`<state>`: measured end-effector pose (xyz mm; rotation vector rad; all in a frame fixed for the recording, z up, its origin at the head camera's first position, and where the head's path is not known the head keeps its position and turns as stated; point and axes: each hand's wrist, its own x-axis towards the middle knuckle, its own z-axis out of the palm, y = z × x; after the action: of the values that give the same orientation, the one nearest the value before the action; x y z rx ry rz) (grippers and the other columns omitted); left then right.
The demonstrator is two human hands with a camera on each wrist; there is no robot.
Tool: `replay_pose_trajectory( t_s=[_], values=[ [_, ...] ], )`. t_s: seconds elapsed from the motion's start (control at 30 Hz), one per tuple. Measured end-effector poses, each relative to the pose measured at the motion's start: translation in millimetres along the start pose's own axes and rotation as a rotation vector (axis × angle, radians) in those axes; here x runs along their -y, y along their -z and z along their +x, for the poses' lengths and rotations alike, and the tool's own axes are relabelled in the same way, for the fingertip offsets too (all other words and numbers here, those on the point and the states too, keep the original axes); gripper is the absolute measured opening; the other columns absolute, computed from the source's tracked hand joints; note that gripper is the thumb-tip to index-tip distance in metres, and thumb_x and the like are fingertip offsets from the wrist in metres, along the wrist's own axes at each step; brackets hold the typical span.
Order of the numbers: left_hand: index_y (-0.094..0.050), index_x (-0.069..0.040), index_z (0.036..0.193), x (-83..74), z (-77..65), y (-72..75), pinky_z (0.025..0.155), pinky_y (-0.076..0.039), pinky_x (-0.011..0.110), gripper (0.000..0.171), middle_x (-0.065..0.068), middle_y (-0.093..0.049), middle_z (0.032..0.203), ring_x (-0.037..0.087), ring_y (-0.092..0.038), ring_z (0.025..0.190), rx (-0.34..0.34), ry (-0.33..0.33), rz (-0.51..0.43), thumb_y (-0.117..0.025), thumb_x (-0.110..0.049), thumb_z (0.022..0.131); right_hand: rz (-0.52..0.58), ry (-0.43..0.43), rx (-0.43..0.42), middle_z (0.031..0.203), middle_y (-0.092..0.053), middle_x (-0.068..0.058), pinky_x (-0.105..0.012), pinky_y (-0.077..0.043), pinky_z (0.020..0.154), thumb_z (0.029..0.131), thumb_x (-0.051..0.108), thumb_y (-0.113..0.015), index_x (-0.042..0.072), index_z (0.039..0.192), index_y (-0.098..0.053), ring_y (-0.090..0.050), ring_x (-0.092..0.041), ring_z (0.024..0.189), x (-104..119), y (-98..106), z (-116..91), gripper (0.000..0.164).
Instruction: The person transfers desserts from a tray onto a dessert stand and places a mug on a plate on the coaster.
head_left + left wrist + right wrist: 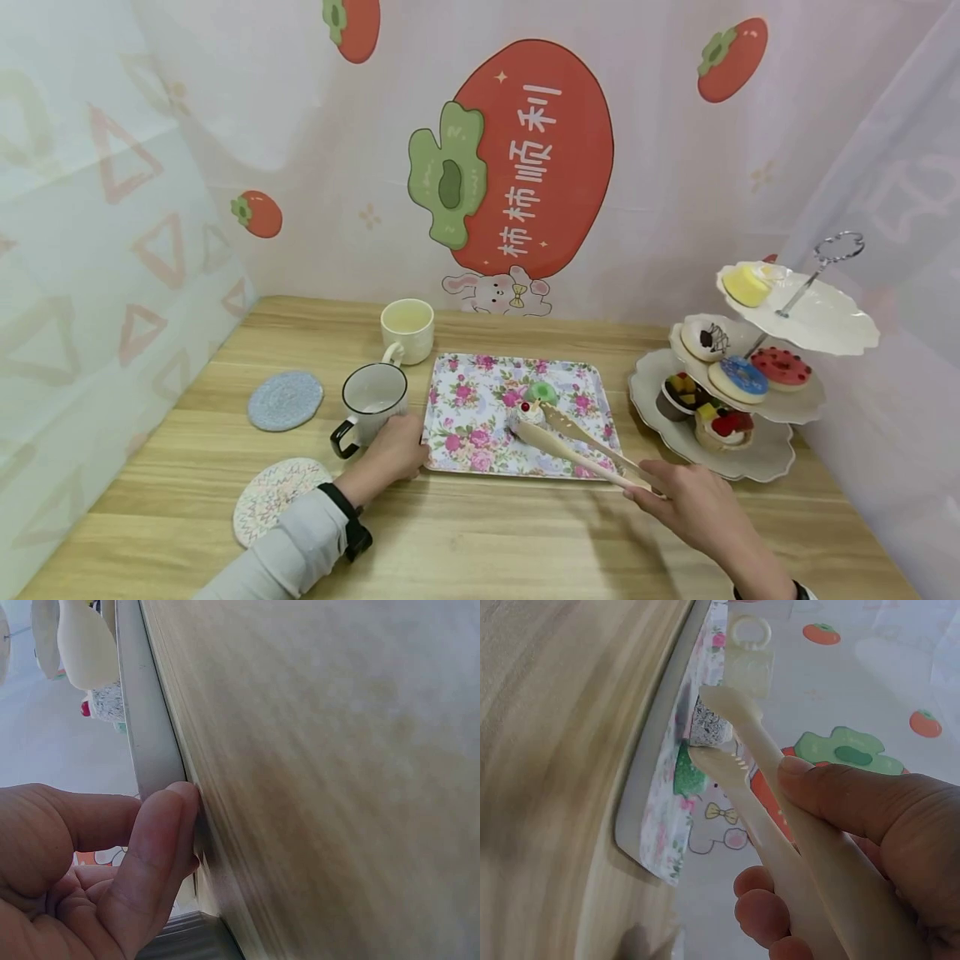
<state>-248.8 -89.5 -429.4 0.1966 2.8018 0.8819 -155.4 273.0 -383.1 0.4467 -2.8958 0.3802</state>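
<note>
1 cupcake (531, 415) w/ red top, just below ctr of head view, betw. the tips of 1 pr tongs (577, 459), over 1 floral tray (459, 393); can't tell if lifted. R hand (693, 500), lower right: fingers curled round tongs, mostly closed. L hand (393, 448), left of ctr: fingers pinch tray's lower-left edge, narrow gap. 1 green donut (542, 392) on tray, just beside cupcake. 2 mugs: white mug (371, 404) w/ black handle, cream mug (408, 329) above it in frame. 2 round coasters (285, 401), lower left. 1 3-tier stand (825, 312), far right, w/ 6 sweets: 1 yellow cake (746, 285) top, 3 donuts (738, 379) mid, 1 dark cup (677, 397) + 1 tart (723, 428) bottom. All on bench (480, 542).

L wrist view shows thumb + finger at tray rim, hidden in head view. R wrist view shows cupcake's speckled wrapper & tongs' toothed tip close up. Coasters: head view only.
</note>
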Motion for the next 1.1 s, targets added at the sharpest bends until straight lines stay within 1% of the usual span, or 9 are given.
replay_pose_trajectory(
  t_s=[0.13,0.33,0.43,0.57,0.73,0.8,0.97,1.03,1.1],
  values=[
    [-0.052,-0.004,0.066,0.7,0.7,-0.7,0.040,-0.043,0.023,0.017,0.006,-0.052,0.062,0.012,-0.053,0.041,-0.002,-0.004,0.006,-0.058,0.002,0.080,-0.019,-0.009,-0.015,0.059,-0.049,0.017,-0.027,-0.035,0.042,0.076,0.033,-0.075,0.011,0.095,-0.070,-0.044,-0.002,0.049,-1.7,9.4,-4.1,0.030],
    [-0.052,-0.004,0.066,0.3,1.5,-0.1,0.040,-0.043,0.023,0.017,0.006,-0.052,0.063,0.012,-0.054,0.041,0.000,-0.005,0.011,-0.058,0.002,0.081,-0.023,0.032,-0.042,0.059,-0.052,0.018,-0.026,-0.038,0.044,0.076,0.032,-0.075,0.010,0.095,-0.070,-0.043,0.001,0.048,-4.4,25.1,-13.0,0.029],
    [-0.052,-0.004,0.066,-0.3,1.6,-0.2,0.040,-0.044,0.023,0.017,0.006,-0.052,0.062,0.012,-0.054,0.042,0.000,-0.006,0.012,-0.058,0.002,0.081,-0.031,0.032,-0.047,0.067,-0.062,0.013,-0.028,-0.043,0.047,0.076,0.032,-0.076,0.008,0.096,-0.071,-0.048,0.002,0.051,-6.1,35.4,-17.9,0.032],
    [-0.052,-0.004,0.066,-0.5,1.0,-0.8,0.040,-0.043,0.024,0.017,0.006,-0.051,0.064,0.012,-0.053,0.042,0.000,-0.008,0.019,-0.058,0.002,0.081,-0.051,0.011,-0.059,0.071,-0.065,0.007,-0.032,-0.045,0.047,0.075,0.032,-0.076,0.008,0.094,-0.072,-0.051,0.000,0.051,-10.2,48.7,-24.9,0.031],
    [-0.051,-0.004,0.066,0.4,0.5,-0.2,0.040,-0.043,0.023,0.018,0.007,-0.051,0.065,0.012,-0.053,0.042,-0.005,-0.003,0.018,-0.057,0.002,0.081,-0.075,-0.027,-0.079,0.068,-0.065,0.002,-0.036,-0.045,0.046,0.074,0.032,-0.077,0.006,0.093,-0.072,-0.053,-0.007,0.049,-16.4,61.2,-32.2,0.033],
    [-0.052,-0.004,0.066,0.8,0.5,0.0,0.040,-0.043,0.023,0.017,0.007,-0.051,0.065,0.012,-0.053,0.042,-0.004,-0.001,0.015,-0.058,0.001,0.082,-0.091,-0.028,-0.095,0.067,-0.065,0.001,-0.038,-0.046,0.046,0.074,0.032,-0.077,0.005,0.092,-0.071,-0.055,-0.010,0.050,-18.9,65.4,-34.9,0.033],
    [-0.052,-0.004,0.066,1.0,1.3,-0.6,0.040,-0.044,0.024,0.017,0.007,-0.052,0.064,0.012,-0.054,0.042,0.004,0.001,0.012,-0.058,0.001,0.081,-0.115,0.026,-0.200,0.069,-0.067,-0.006,-0.042,-0.049,0.049,0.071,0.030,-0.079,0.003,0.087,-0.071,-0.062,-0.023,0.056,-27.1,75.0,-41.3,0.033],
    [-0.052,-0.004,0.066,0.4,1.0,-0.5,0.040,-0.044,0.024,0.017,0.007,-0.052,0.063,0.012,-0.054,0.042,0.007,-0.001,0.009,-0.058,0.001,0.081,-0.125,0.036,-0.233,0.070,-0.067,-0.007,-0.039,-0.048,0.047,0.069,0.030,-0.080,0.003,0.086,-0.071,-0.060,-0.020,0.053,-30.4,80.3,-44.1,0.034],
    [-0.053,-0.004,0.066,-0.5,0.3,0.2,0.040,-0.044,0.024,0.017,0.006,-0.052,0.062,0.012,-0.054,0.042,0.008,0.000,0.005,-0.058,0.002,0.081,-0.147,0.017,-0.236,0.069,-0.066,-0.007,-0.036,-0.046,0.045,0.069,0.032,-0.079,0.003,0.086,-0.071,-0.055,-0.014,0.050,-32.1,86.6,-46.5,0.035]
  ],
)
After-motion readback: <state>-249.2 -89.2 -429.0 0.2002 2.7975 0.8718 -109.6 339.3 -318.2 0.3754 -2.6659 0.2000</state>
